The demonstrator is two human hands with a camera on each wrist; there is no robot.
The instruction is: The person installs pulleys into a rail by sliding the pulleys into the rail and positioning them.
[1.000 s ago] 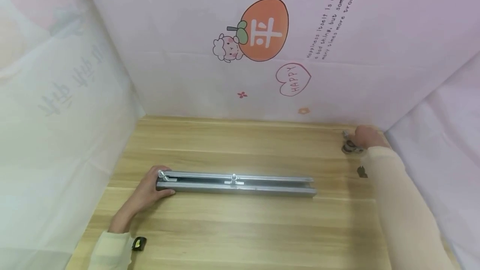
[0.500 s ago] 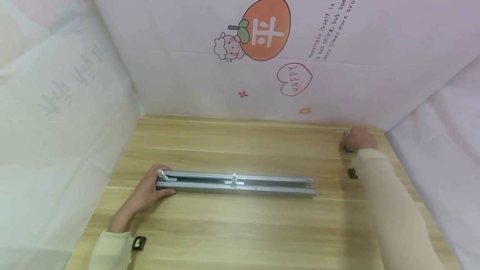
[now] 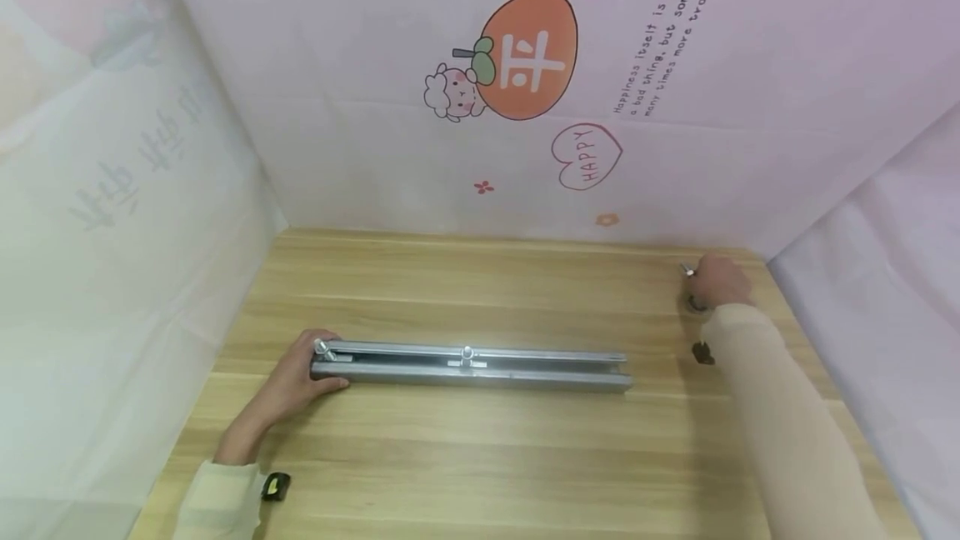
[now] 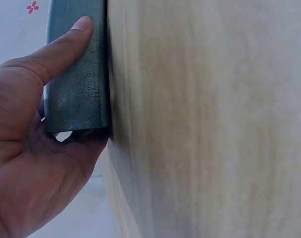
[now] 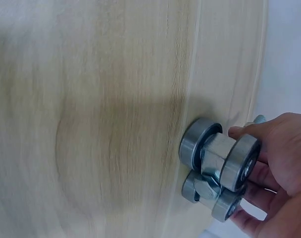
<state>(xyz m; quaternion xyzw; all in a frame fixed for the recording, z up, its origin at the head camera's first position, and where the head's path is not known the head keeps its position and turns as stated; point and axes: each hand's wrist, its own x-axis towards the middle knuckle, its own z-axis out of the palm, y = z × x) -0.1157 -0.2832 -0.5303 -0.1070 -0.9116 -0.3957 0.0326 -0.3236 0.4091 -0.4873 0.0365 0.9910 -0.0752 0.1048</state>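
A grey metal channel rail [image 3: 525,379] lies across the wooden table, its slot facing up. One bolt [image 3: 322,348] sticks up from the slot at the left end, and another bolt [image 3: 468,355] near the middle. My left hand [image 3: 296,377] grips the rail's left end; in the left wrist view the thumb [image 4: 66,49] lies along its side, with fingers under the end. Over by the table's far right corner, my right hand [image 3: 720,279] holds a roller trolley [image 5: 216,154] with several bearing wheels. Its bolt end [image 3: 686,270] pokes out past the fingers.
A small black item [image 3: 276,487] with a yellow mark sits beside the left sleeve, and a small dark item [image 3: 702,352] beside the right sleeve. Printed cloth walls [image 3: 390,165] close off the back and both sides of the table [image 3: 465,457].
My right hand has shifted left onto the roller trolley and taken hold of it. Its bolt end has tilted. The left hand and the rail have stayed in place.
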